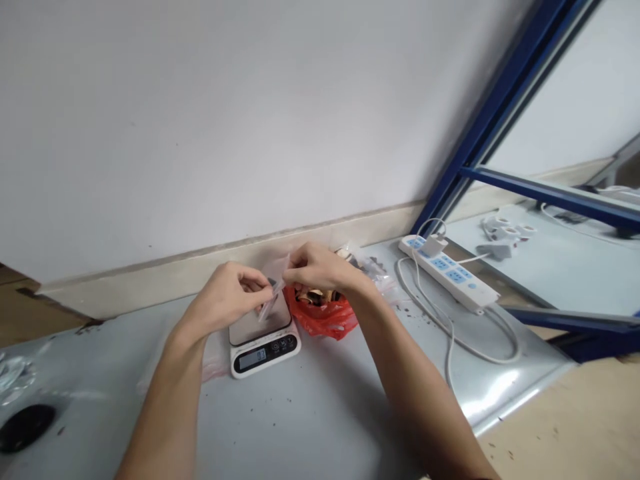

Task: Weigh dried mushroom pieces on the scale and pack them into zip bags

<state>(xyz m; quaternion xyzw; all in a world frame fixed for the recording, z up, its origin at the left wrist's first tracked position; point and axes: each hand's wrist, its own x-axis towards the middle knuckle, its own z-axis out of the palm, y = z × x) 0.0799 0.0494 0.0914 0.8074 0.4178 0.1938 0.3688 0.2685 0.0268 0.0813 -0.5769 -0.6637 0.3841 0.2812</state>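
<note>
My left hand (227, 295) and my right hand (315, 268) meet above a small white digital scale (264, 341) on the grey table (310, 407). Both pinch a small clear plastic bag (273, 293) between thumb and fingers, left hand at its lower part, right hand at its top edge. Something small and dark shows inside the bag. Just right of the scale lies an open red plastic bag (325, 313) with brownish pieces in it, partly hidden by my right hand.
A white power strip (450, 272) with a plugged adapter and looping white cable (450, 327) lies at the right. Clear bags sit behind the red bag. A blue metal frame (505, 100) rises at right. A dark round object (25, 427) lies at the table's left edge.
</note>
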